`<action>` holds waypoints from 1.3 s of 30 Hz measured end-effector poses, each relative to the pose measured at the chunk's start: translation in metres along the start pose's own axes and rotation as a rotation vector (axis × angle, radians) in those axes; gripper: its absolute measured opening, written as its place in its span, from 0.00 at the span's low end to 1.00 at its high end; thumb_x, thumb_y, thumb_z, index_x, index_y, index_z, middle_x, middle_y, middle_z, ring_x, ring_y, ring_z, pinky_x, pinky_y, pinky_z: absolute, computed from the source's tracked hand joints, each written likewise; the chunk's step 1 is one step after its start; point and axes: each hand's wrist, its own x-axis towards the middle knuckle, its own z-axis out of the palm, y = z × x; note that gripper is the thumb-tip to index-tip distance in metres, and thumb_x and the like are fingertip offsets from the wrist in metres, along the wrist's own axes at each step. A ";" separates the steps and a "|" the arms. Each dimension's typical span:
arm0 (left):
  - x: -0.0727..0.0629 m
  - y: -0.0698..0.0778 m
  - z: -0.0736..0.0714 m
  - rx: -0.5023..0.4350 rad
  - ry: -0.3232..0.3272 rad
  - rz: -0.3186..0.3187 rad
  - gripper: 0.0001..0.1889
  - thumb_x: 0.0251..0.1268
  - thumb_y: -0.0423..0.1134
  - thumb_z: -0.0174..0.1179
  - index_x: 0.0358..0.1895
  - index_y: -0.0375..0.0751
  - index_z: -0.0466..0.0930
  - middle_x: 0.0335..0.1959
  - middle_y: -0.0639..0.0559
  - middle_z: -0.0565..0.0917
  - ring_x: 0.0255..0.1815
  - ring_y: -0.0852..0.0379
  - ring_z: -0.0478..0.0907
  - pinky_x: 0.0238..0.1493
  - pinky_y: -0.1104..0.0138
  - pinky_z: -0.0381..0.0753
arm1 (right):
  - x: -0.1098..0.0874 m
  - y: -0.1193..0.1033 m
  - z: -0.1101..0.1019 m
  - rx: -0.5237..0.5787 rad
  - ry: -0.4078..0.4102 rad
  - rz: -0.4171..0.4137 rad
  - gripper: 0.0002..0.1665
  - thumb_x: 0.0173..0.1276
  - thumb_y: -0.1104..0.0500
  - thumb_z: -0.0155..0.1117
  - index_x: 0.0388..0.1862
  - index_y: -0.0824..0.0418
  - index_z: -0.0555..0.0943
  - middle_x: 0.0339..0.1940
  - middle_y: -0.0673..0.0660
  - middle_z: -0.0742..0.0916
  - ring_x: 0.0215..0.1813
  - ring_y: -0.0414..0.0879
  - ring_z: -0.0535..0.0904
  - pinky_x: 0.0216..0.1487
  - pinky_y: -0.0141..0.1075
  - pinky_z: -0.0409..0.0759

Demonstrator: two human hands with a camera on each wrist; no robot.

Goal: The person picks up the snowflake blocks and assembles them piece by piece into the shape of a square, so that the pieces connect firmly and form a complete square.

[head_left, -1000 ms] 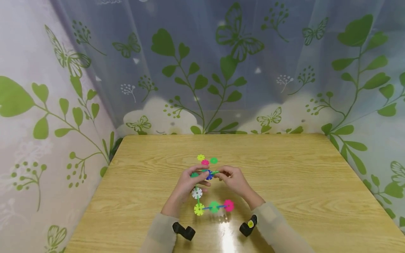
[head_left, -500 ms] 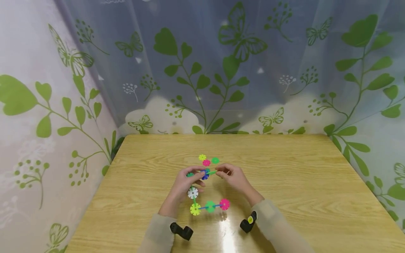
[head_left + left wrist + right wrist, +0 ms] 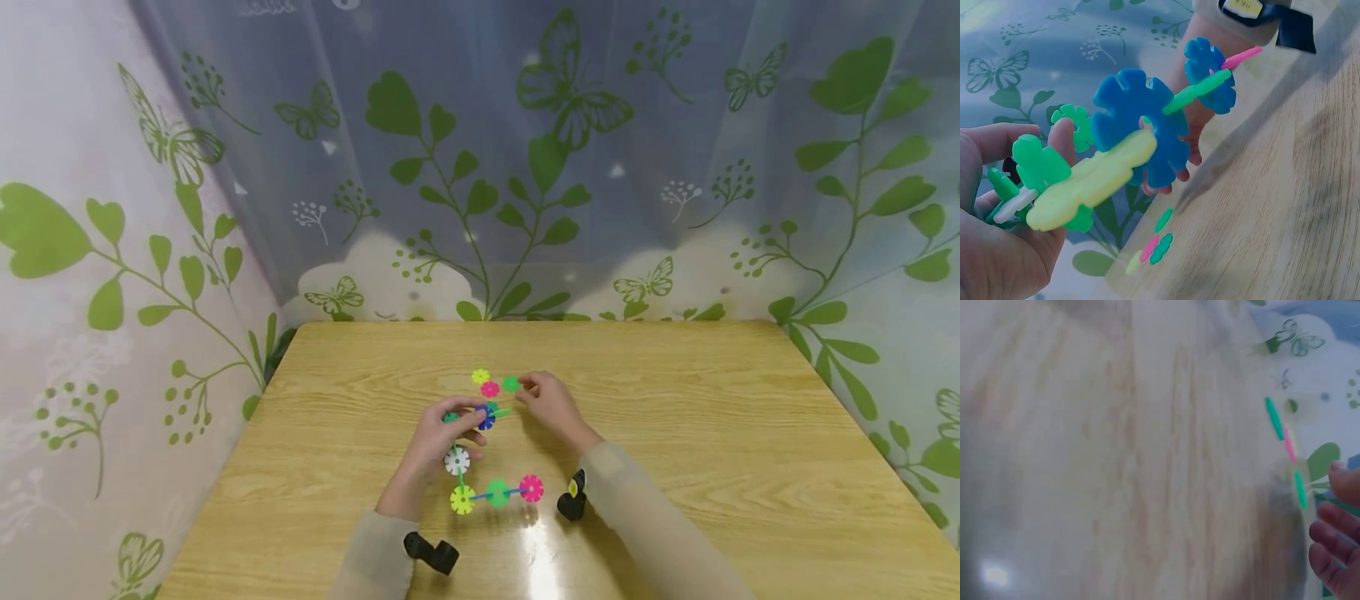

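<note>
My left hand (image 3: 438,432) grips a chain of notched, flower-shaped plastic discs slotted together edge to face. A blue disc (image 3: 486,418) with a green disc (image 3: 500,412) slotted into it is by the left fingertips. Below the hand hang a white disc (image 3: 457,461) and a yellow disc (image 3: 462,500); from there a row runs right through a green disc (image 3: 498,493) to a pink disc (image 3: 532,488). My right hand (image 3: 553,407) reaches beside a loose green disc (image 3: 511,383), fingertips close to it. In the right wrist view its fingers (image 3: 1329,544) are loosely bent and hold nothing.
A loose yellow disc (image 3: 480,377) and a loose pink disc (image 3: 490,389) lie on the wooden table (image 3: 675,417) beyond the left hand. A leaf-patterned curtain (image 3: 315,208) hangs along the back and sides. Black wrist cameras sit on both sleeves.
My right hand has left the green disc at the chain's upper end and moved forward to the loose green disc. The left hand has shifted slightly left with the chain.
</note>
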 end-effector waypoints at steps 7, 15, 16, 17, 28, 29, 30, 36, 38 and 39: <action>0.007 -0.011 -0.003 -0.018 -0.004 -0.006 0.16 0.65 0.33 0.57 0.54 0.30 0.74 0.37 0.45 0.76 0.28 0.51 0.79 0.28 0.59 0.86 | 0.013 0.002 0.008 -0.234 -0.013 -0.009 0.23 0.62 0.55 0.66 0.52 0.67 0.78 0.46 0.62 0.79 0.48 0.55 0.75 0.49 0.47 0.78; 0.015 -0.025 -0.008 -0.035 0.008 0.004 0.21 0.63 0.37 0.60 0.56 0.28 0.71 0.38 0.44 0.76 0.28 0.51 0.80 0.27 0.60 0.86 | 0.018 -0.007 0.015 -0.347 -0.037 0.036 0.25 0.64 0.52 0.63 0.55 0.66 0.77 0.42 0.60 0.75 0.45 0.53 0.71 0.41 0.45 0.78; 0.015 -0.026 -0.008 -0.035 0.010 0.005 0.22 0.63 0.38 0.61 0.56 0.28 0.71 0.38 0.44 0.76 0.28 0.51 0.80 0.27 0.60 0.86 | 0.018 -0.007 0.015 -0.355 -0.041 0.044 0.24 0.64 0.53 0.63 0.55 0.66 0.77 0.42 0.59 0.74 0.45 0.52 0.71 0.40 0.44 0.77; 0.015 -0.026 -0.008 -0.036 0.012 0.006 0.23 0.62 0.39 0.62 0.56 0.27 0.71 0.39 0.44 0.76 0.28 0.51 0.80 0.27 0.60 0.86 | 0.018 -0.008 0.015 -0.360 -0.043 0.052 0.24 0.64 0.53 0.63 0.54 0.65 0.77 0.41 0.59 0.74 0.44 0.52 0.71 0.39 0.44 0.77; 0.015 -0.026 -0.007 -0.028 0.019 0.026 0.19 0.60 0.41 0.64 0.51 0.34 0.77 0.38 0.44 0.76 0.28 0.52 0.80 0.28 0.58 0.86 | 0.022 -0.009 0.014 -0.326 -0.056 0.129 0.17 0.61 0.57 0.67 0.45 0.63 0.76 0.42 0.59 0.74 0.43 0.51 0.71 0.37 0.43 0.77; 0.015 -0.027 -0.007 -0.028 0.017 0.027 0.19 0.60 0.41 0.63 0.51 0.34 0.77 0.38 0.43 0.76 0.27 0.52 0.80 0.28 0.58 0.86 | 0.023 -0.009 0.014 -0.320 -0.052 0.131 0.16 0.60 0.57 0.67 0.44 0.62 0.75 0.41 0.58 0.74 0.42 0.51 0.71 0.36 0.42 0.77; 0.015 -0.026 -0.007 -0.031 0.019 0.025 0.18 0.60 0.41 0.63 0.51 0.35 0.77 0.38 0.43 0.76 0.27 0.53 0.80 0.28 0.58 0.86 | 0.023 -0.009 0.014 -0.312 -0.046 0.129 0.15 0.60 0.58 0.67 0.42 0.61 0.74 0.39 0.57 0.74 0.41 0.51 0.71 0.34 0.41 0.76; 0.015 -0.025 -0.007 -0.035 0.023 0.019 0.19 0.60 0.41 0.63 0.51 0.34 0.77 0.38 0.43 0.76 0.27 0.53 0.80 0.28 0.58 0.86 | 0.019 -0.005 0.013 -0.160 0.008 0.083 0.07 0.60 0.63 0.64 0.32 0.60 0.73 0.29 0.54 0.76 0.31 0.48 0.71 0.27 0.37 0.71; 0.014 -0.025 -0.007 -0.030 0.023 0.017 0.20 0.60 0.40 0.63 0.52 0.32 0.76 0.38 0.43 0.76 0.27 0.54 0.80 0.28 0.57 0.86 | 0.017 -0.002 0.013 -0.088 0.029 0.080 0.06 0.61 0.64 0.63 0.31 0.60 0.73 0.28 0.53 0.77 0.30 0.47 0.71 0.27 0.35 0.71; 0.014 -0.025 -0.008 -0.032 0.025 0.015 0.20 0.61 0.40 0.63 0.53 0.31 0.75 0.38 0.43 0.76 0.27 0.54 0.80 0.29 0.57 0.86 | 0.015 -0.001 0.013 -0.057 0.042 0.075 0.05 0.61 0.64 0.62 0.31 0.60 0.74 0.28 0.53 0.78 0.30 0.46 0.72 0.28 0.34 0.72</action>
